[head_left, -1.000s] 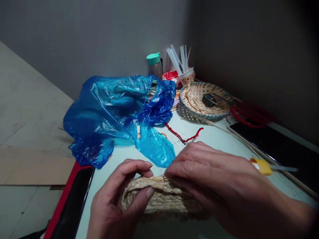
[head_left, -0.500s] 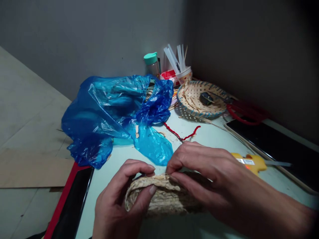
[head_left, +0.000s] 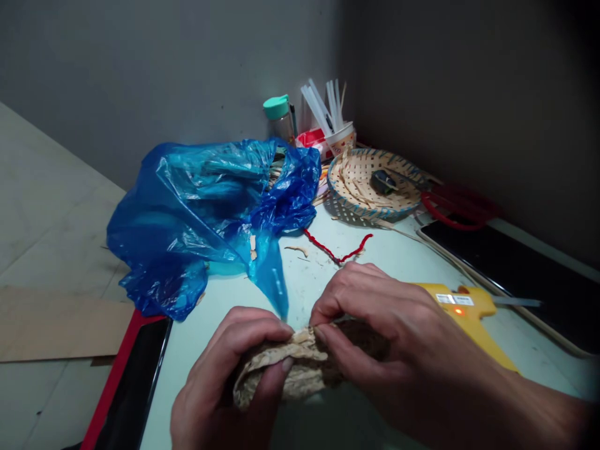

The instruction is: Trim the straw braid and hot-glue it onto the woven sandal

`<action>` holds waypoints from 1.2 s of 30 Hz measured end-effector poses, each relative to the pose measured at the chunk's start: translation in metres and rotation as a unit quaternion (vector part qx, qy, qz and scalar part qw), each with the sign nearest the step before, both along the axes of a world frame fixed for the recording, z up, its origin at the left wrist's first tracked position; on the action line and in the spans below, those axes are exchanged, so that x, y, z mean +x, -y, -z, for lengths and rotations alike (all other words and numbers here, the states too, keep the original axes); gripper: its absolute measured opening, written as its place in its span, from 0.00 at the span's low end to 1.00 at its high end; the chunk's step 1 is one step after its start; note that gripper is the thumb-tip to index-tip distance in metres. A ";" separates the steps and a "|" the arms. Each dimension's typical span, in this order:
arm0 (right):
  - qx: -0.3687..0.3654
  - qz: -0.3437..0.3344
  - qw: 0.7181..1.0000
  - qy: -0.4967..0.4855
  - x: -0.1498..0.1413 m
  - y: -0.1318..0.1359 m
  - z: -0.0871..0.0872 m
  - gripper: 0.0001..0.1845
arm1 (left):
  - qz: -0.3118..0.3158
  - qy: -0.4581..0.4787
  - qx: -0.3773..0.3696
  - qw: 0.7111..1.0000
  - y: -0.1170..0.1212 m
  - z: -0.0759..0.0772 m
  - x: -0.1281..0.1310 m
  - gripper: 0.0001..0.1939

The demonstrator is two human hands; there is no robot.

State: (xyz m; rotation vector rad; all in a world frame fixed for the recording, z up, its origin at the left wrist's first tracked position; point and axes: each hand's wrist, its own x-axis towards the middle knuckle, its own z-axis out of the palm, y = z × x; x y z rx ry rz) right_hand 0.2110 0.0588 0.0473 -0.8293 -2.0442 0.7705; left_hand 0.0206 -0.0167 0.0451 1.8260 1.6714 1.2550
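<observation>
Low in front of me is a braided straw piece [head_left: 304, 375], pale and rough, with a curved upper edge. My left hand [head_left: 234, 369] grips its left part, thumb on the near side and fingers over the top. At the middle of the same edge, my right hand [head_left: 389, 331] pinches with thumb and forefinger. My hands hide both ends of the piece. Right of my right hand lies a yellow glue gun [head_left: 473, 312] with a small orange light and a clear glue stick in its back. My right forearm covers part of it.
A blue plastic bag [head_left: 206, 200] lies behind my hands, with a red twisted cord [head_left: 337, 257] beside it. Farther back stand a woven basket [head_left: 347, 194], a cup of glue sticks [head_left: 341, 139] and a green-lidded bottle [head_left: 277, 115]. Red-handled scissors [head_left: 462, 209] rest by a dark tablet [head_left: 506, 275].
My left fingertips have come down onto the straw edge, and the right hand keeps its pinch. The bag's front flap has folded narrower to the left. More of the glue gun shows.
</observation>
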 end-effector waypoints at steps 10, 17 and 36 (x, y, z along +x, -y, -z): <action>0.122 -0.042 0.991 0.022 -0.002 0.000 0.021 0.16 | -0.027 -0.022 0.015 0.999 -0.003 0.005 0.004 0.13; 0.107 -0.061 0.989 0.084 -0.001 -0.006 0.020 0.15 | -0.057 0.013 0.014 0.998 -0.005 0.014 0.013 0.13; 0.107 -0.042 0.990 0.077 0.024 -0.001 -0.016 0.06 | 0.035 -0.221 0.199 0.954 -0.001 0.008 -0.004 0.19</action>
